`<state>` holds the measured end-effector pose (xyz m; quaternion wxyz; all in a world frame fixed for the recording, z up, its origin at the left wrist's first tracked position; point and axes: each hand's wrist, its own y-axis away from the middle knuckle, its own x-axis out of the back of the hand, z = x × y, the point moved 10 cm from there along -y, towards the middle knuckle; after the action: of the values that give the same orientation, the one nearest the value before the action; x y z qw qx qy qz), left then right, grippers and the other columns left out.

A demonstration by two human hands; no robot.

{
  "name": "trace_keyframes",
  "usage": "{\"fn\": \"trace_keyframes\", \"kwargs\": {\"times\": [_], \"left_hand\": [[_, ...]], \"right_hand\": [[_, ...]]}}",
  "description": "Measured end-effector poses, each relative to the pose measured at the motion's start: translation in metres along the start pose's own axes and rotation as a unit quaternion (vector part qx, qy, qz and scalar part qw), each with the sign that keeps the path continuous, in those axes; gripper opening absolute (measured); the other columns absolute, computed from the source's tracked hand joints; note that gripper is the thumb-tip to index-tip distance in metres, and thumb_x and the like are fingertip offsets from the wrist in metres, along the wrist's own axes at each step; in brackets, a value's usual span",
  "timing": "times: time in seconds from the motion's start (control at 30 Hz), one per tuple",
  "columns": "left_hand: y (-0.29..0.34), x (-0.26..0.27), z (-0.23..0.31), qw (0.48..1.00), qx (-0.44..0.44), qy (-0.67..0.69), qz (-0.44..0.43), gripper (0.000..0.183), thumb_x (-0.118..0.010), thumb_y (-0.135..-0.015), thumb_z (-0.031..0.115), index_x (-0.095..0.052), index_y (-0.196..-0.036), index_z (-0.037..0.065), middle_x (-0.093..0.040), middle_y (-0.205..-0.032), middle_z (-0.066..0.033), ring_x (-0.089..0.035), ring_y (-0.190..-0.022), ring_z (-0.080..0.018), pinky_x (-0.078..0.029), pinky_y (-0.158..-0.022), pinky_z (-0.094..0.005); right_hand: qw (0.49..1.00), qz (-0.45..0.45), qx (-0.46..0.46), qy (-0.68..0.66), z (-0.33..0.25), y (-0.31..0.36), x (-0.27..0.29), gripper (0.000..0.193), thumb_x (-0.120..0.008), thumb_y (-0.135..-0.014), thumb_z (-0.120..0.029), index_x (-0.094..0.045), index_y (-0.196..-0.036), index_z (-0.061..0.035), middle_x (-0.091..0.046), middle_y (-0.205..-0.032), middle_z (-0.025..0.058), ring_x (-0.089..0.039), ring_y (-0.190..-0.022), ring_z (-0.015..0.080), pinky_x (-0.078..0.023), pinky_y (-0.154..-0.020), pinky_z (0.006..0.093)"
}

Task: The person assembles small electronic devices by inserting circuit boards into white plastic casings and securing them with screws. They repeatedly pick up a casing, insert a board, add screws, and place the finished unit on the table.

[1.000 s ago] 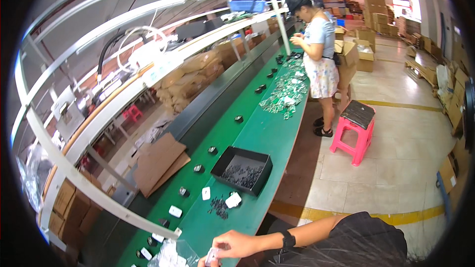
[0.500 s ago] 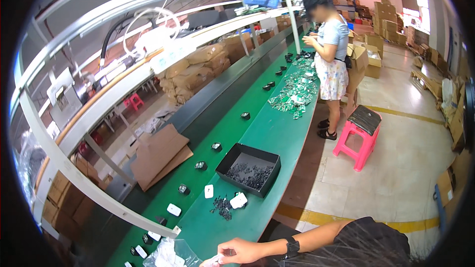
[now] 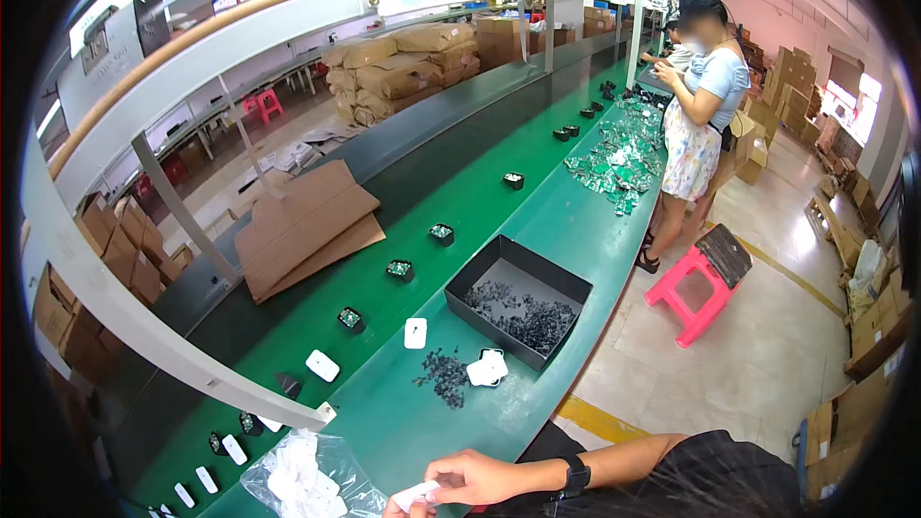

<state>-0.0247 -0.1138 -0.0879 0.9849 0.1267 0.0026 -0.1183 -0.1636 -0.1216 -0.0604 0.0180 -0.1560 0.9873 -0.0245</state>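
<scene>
My right hand [image 3: 462, 478], a dark watch on its wrist, is at the lower edge, fingers pinched on a small white plastic cover [image 3: 414, 495]. A bit of skin below the cover may be my left hand, mostly cut off by the frame. Close by lies a clear plastic bag [image 3: 350, 472] filled with white covers [image 3: 299, 480]. Farther along the green bench are a heap of small black parts [image 3: 445, 379], a stack of white covers [image 3: 487, 368] and a single white cover [image 3: 415, 333].
A black box [image 3: 494, 334] holds more small black parts. Black housings with circuit boards [image 3: 351, 318] line the green belt [image 3: 288, 345]. A white frame post [image 3: 182, 355] crosses at left. Beyond are a circuit board pile [image 3: 619, 158], a standing co-worker [image 3: 715, 86] and a pink stool [image 3: 686, 293].
My view has turned and tilted, so the bench scene sits differently in the picture. My right hand stays low by the bag, still pinching the white cover.
</scene>
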Motion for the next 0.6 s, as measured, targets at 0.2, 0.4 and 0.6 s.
{"fn": "trace_keyframes", "kwargs": {"times": [0.2, 0.4, 0.6], "left_hand": [[-0.017, 0.007, -0.042, 0.970, 0.153, 0.189, 0.025, 0.029, -0.053, -0.100, 0.009, -0.063, -0.123, -0.004, -0.068, -0.116, -0.0111, -0.065, -0.103, -0.0191, -0.052, -0.089, -0.0306], [-0.027, -0.008, -0.051, 0.915, 0.199, 0.351, 0.000, 0.032, -0.052, -0.101, 0.007, -0.057, -0.130, -0.006, -0.062, -0.129, -0.0144, -0.060, -0.121, -0.0233, -0.049, -0.100, -0.0347], [-0.037, -0.016, -0.028, 0.913, 0.165, 0.373, -0.028, 0.035, -0.053, -0.101, 0.007, -0.055, -0.134, -0.006, -0.060, -0.134, -0.0139, -0.057, -0.125, -0.0238, -0.046, -0.104, -0.0354]], "right_hand": [[0.975, -0.001, 0.216, 0.058, 0.011, -0.015, 0.005, 0.072, -0.075, -0.089, -0.033, -0.045, -0.148, -0.0044, -0.055, -0.143, 0.0149, -0.054, -0.130, 0.0310, -0.035, -0.115, 0.0470], [0.914, -0.027, 0.113, -0.388, 0.076, -0.022, -0.015, 0.063, -0.063, -0.098, -0.028, -0.040, -0.150, -0.0020, -0.046, -0.152, 0.0164, -0.044, -0.140, 0.0249, -0.035, -0.115, 0.0431], [0.978, -0.049, 0.053, -0.198, 0.023, -0.039, 0.001, 0.062, -0.067, -0.095, -0.002, -0.039, -0.150, -0.0047, -0.047, -0.151, 0.0136, -0.045, -0.138, 0.0209, -0.037, -0.114, 0.0388]]}}
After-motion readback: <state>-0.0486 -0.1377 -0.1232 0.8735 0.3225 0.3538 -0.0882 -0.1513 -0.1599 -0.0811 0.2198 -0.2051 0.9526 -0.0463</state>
